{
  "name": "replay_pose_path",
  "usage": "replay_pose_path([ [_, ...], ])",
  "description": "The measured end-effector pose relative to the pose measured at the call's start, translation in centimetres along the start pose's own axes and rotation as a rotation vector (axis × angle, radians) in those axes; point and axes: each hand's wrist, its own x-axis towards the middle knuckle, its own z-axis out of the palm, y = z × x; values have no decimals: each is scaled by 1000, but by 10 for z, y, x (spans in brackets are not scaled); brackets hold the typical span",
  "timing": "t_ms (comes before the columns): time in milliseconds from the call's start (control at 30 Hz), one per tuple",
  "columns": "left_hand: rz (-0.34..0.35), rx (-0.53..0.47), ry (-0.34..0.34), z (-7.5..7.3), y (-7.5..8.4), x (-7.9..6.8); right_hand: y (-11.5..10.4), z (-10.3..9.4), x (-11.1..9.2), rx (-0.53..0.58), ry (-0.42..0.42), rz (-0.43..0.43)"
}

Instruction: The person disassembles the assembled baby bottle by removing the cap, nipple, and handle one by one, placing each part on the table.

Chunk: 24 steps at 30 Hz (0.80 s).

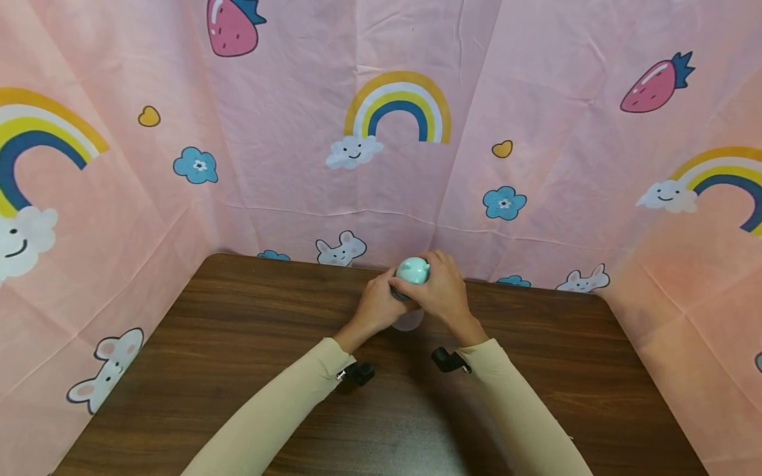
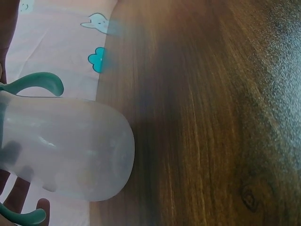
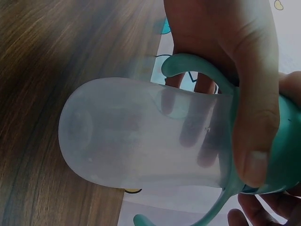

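Place: makeshift recording booth, I'd say | Walls: creased pink cloth [image 1: 286, 152] round three sides, printed with rainbows [image 1: 397, 92] and strawberries [image 1: 232, 30] | Middle: dark wood-grain table [image 1: 256, 324] | Gear: black wrist-worn cameras [image 1: 443, 359] | Beyond: hidden by cloth; home or studio, can't tell

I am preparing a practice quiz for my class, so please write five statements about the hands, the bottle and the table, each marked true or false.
1. The bottle has a translucent body. True.
2. Only one hand holds the bottle. False: the left hand and right hand both hold it.
3. The bottle's handles are red. False: the handles are green.
4. The table is brown. True.
5. The sleeves are pale. True.
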Motion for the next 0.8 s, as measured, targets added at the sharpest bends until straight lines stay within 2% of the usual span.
replay_pose_path([
  [300,11,-4,-7,-1,0,0,-1,0,0,19,1,3],
  [567,-20,-7,-27,-1,2,0,-1,-1,0,18,1,-1],
  [800,-12,-5,-26,-1,3,-1,0,-1,0,20,5,-12],
])
